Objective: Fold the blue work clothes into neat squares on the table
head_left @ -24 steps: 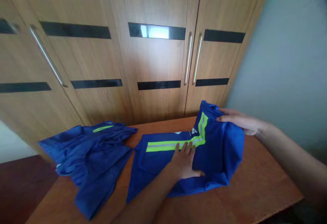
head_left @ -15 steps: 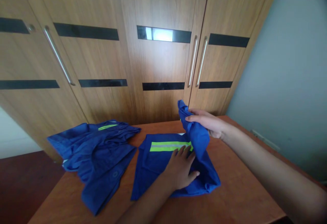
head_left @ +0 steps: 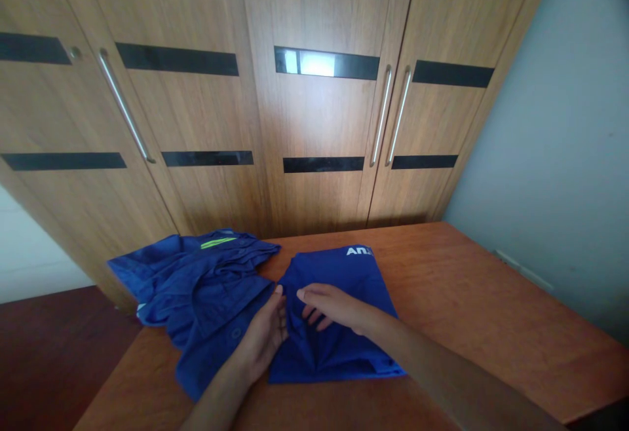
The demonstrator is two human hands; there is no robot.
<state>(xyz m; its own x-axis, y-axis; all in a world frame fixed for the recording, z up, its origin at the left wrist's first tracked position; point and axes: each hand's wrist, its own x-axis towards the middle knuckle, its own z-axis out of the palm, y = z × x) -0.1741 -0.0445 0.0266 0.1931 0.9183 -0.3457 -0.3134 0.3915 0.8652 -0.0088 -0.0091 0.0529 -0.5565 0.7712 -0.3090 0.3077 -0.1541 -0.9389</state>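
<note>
Though folded, garment [head_left: 339, 349] at left hand [head_left: 264, 338]

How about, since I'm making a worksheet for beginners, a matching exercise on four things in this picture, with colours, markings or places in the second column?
Column one
1. Folded garment
2. Crumpled garment
3. Right hand
4. Table

Column two
A. Reddish brown, underneath both pieces of clothing
B. Blue, with white letters showing near its far edge
C. Over the blue cloth, with a bare forearm reaching in from the lower right
D. Blue, with a short yellow-green stripe showing

Right pairs: 1-B, 2-D, 3-C, 4-A.
</note>
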